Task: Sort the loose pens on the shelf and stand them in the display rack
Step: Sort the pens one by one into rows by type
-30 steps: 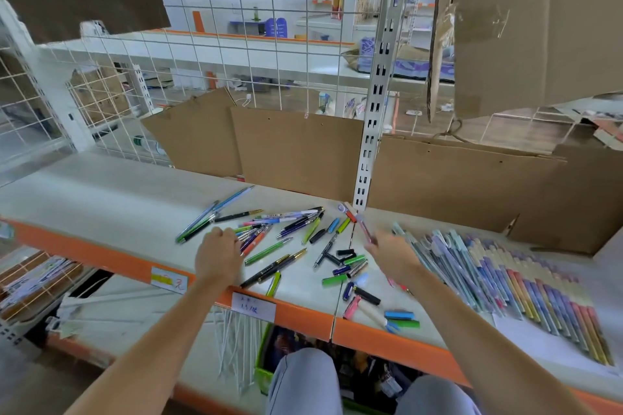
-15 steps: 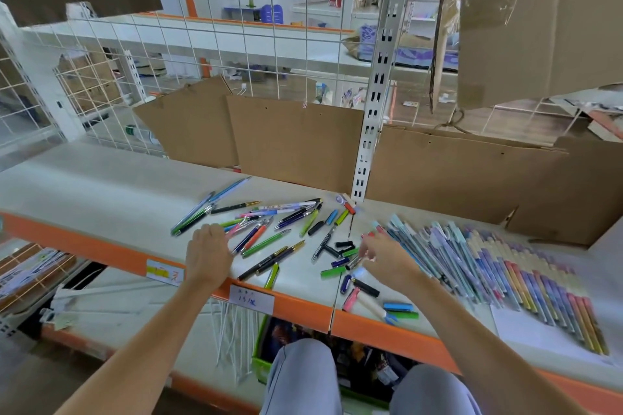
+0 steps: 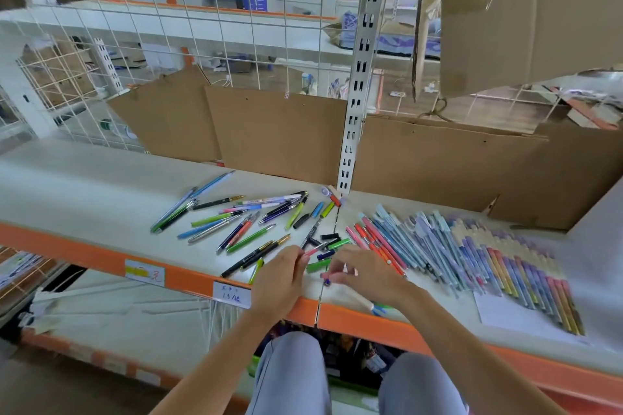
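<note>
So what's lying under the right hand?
Beneath the right hand: a pink pen at its fingertips, and blue and green pen ends poking out by the wrist. The palm hides the rest.

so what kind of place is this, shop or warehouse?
Probably a stationery shop's stockroom or sales floor: slotted steel shelving with an orange front rail, handwritten price labels stuck on it, wire-grid backing, and loose pens beside sorted rows.

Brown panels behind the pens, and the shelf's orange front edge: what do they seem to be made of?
The brown panels look like plain matte cardboard: dull brown, with creases, small punched holes and ragged cut edges. The orange front edge seems to be painted metal, smooth and evenly coloured, with a vertical seam and paper labels stuck on; the material is a guess.
</note>
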